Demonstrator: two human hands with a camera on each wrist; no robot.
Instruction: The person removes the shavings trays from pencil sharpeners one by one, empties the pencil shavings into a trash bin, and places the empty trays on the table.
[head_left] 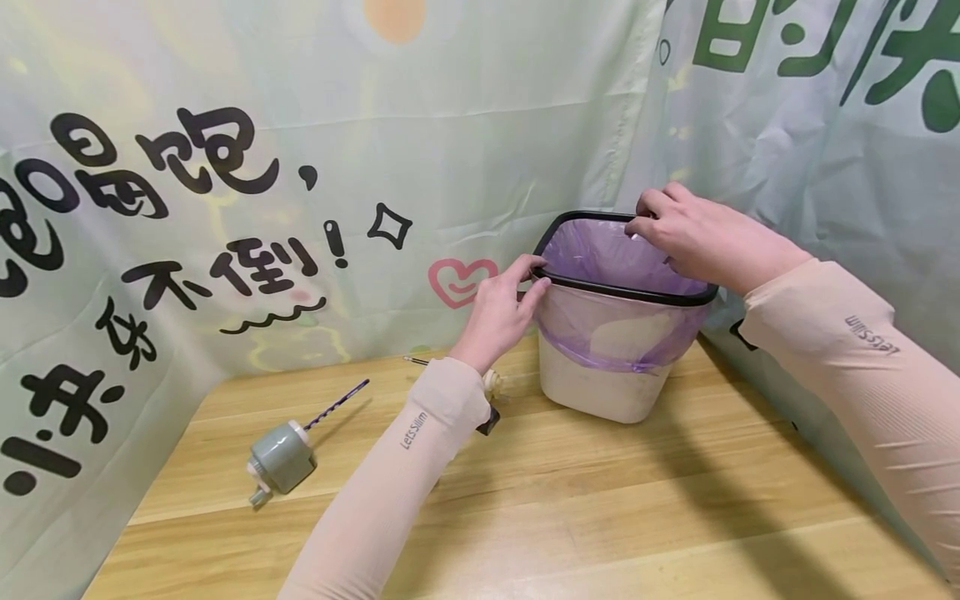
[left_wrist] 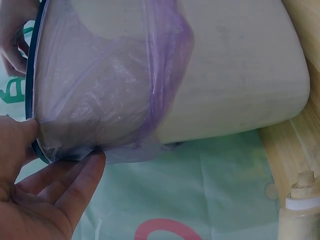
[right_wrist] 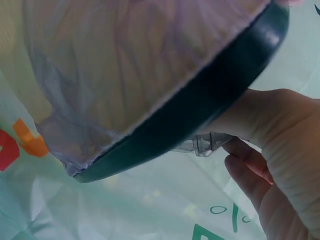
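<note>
A white trash bin stands on the wooden table, lined with a purple plastic bag folded over its outside. A black rim runs round its top. My left hand grips the rim at the left corner, thumb and fingers on either side of it, as the left wrist view also shows. Over the bin's right back part, my right hand pinches a small clear plastic piece with a ridged collar. Fingers and rim hide part of that piece, so its kind is unclear.
On the left lies a grey crank pencil sharpener with a purple pencil in it. A cream bottle with a stepped top stands near the bin, mostly hidden by my left arm. Printed cloth hangs behind and at the right.
</note>
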